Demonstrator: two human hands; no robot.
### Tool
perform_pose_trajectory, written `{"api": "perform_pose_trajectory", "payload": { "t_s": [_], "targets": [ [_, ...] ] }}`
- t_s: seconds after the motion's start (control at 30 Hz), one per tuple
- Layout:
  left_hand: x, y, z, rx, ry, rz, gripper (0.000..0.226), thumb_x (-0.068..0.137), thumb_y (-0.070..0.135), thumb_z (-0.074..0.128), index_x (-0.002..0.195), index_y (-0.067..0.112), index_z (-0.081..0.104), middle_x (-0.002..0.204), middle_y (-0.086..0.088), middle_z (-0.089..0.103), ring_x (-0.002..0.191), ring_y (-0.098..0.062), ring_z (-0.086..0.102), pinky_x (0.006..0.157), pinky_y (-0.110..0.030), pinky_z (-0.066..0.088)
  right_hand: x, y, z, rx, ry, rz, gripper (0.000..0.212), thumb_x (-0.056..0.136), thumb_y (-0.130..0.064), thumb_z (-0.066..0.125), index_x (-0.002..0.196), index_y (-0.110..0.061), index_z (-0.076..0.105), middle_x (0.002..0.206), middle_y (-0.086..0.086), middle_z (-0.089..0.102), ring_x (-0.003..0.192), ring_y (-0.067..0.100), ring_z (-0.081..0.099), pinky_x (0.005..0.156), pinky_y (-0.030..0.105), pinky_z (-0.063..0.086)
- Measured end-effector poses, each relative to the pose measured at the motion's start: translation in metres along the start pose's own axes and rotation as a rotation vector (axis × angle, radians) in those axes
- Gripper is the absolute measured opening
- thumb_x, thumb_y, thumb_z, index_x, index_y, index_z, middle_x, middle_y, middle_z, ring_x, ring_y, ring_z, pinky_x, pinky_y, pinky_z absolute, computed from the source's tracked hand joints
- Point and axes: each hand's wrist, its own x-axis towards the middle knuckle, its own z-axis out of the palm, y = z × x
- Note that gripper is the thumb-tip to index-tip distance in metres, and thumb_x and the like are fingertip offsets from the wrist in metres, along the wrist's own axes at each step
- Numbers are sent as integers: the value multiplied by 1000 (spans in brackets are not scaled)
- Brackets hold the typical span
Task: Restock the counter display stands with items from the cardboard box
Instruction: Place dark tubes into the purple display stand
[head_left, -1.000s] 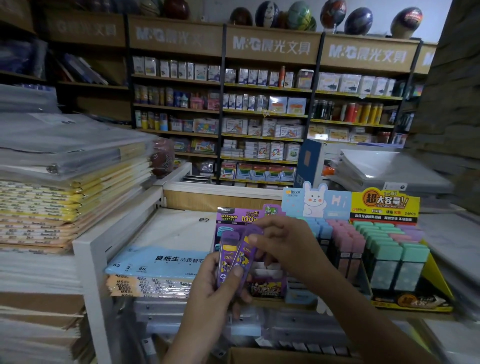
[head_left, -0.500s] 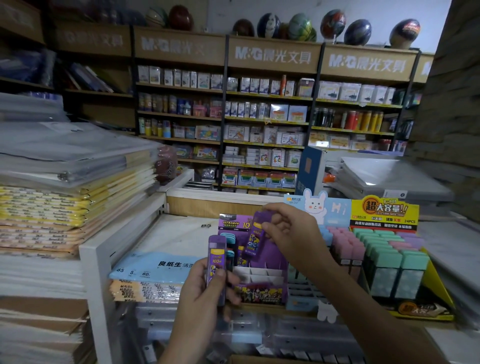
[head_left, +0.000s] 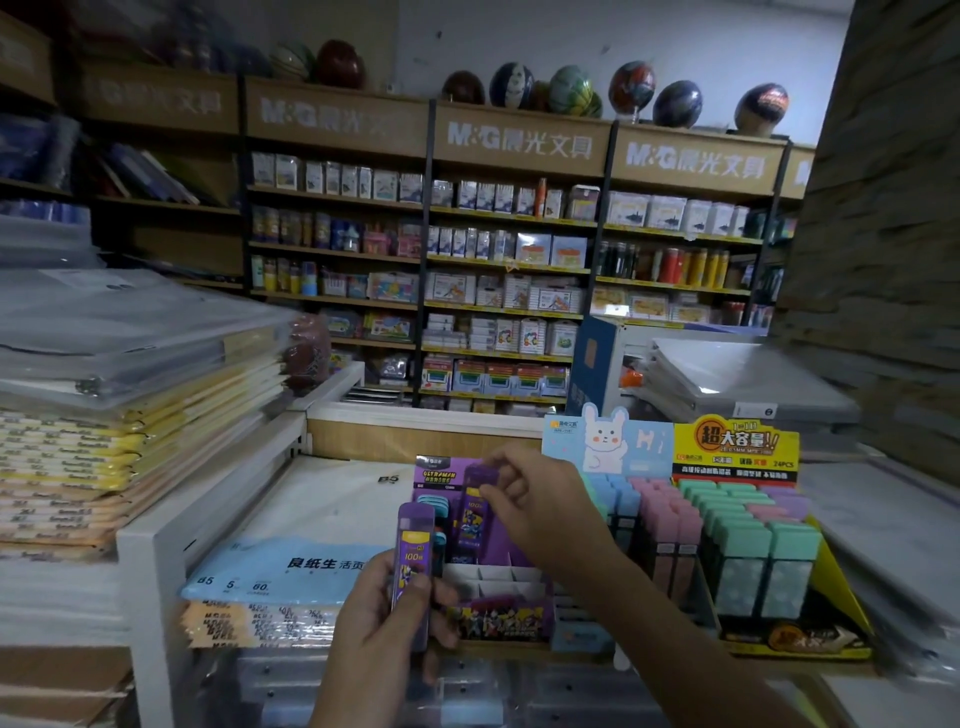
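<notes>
Head view: left hand (head_left: 387, 618) grips a purple lead case (head_left: 413, 571) upright, in front of the purple display stand (head_left: 493, 621). Right hand (head_left: 540, 501) pinches a second purple case (head_left: 475, 512) over the stand's back slots. Pastel eraser display (head_left: 737, 545) just beside, right.

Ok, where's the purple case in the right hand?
Head view, centre: the right hand pinches the purple case upright at the back of the purple display stand.

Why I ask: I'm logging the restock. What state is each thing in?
Purple cardboard display stand: front slots empty.
Flat purple plastic case: upright, gripped by left hand.
Second purple case: pinched by right hand, over that stand.
Yellow cardboard display stand: packed with pastel cases.
</notes>
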Motion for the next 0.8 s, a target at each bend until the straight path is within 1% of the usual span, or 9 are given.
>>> {"api": "perform_pose_trajectory", "payload": {
  "t_s": [0.13,0.23,0.33,0.43,0.53,0.6,0.7,0.8],
  "targets": [
    [1,3,1,-13,-3,-3,12,101,3,49,107,4,59,78,-19,71,51,-26,60,38,-26,40,0,0,1,-16,7,-15,19,89,-19,71,107,-24,65,74,-8,59,68,9,56,65,29,56],
    [1,4,2,-19,-4,-1,11,101,0,48,107,0,56,76,-18,70,49,-25,59,36,-25,39,-1,-1,1,-13,26,-32,18,89,-18,71,105,-23,65,70,-6,60,74,11,58,63,24,55],
    [1,3,2,-17,-3,-9,10,101,1,49,107,2,57,77,-17,71,50,-26,60,37,-25,39,-1,-2,2,-26,36,-45,18,89,-19,71,105,-22,65,70,-6,61,67,11,59,62,25,55],
    [0,3,1,-22,4,-13,11,100,2,49,108,4,58,77,-16,71,50,-26,60,37,-26,39,-2,-2,4,-23,43,-54,18,89,-18,72,105,-22,66,70,-12,58,62,6,55,60,25,55],
    [0,3,2,-35,24,-16,11,101,2,49,107,1,57,75,-16,70,50,-25,60,36,-26,39,-2,1,8,-47,10,-55,18,87,-17,73,105,-18,67,71,-10,58,63,8,54,62,27,54],
    [-1,3,2,-35,28,-19,10,101,3,49,107,0,57,76,-15,70,50,-24,60,36,-26,39,-4,3,13,-54,-26,-46,19,87,-17,74,104,-16,68,72,-12,54,64,5,51,63,25,51],
    [-2,5,2,-38,35,-23,10,101,4,49,107,1,57,76,-13,70,51,-23,60,36,-26,39,-10,6,21,-104,-92,-37,16,87,-22,74,100,-18,67,80,-15,49,70,2,47,68,24,48],
    [-2,6,2,-45,43,-31,11,101,5,49,108,3,58,74,-11,69,51,-23,60,36,-27,40,-13,7,26,-109,-109,-25,15,88,-22,73,99,-18,65,76,-18,45,70,1,46,68,25,48]
  ]
}}
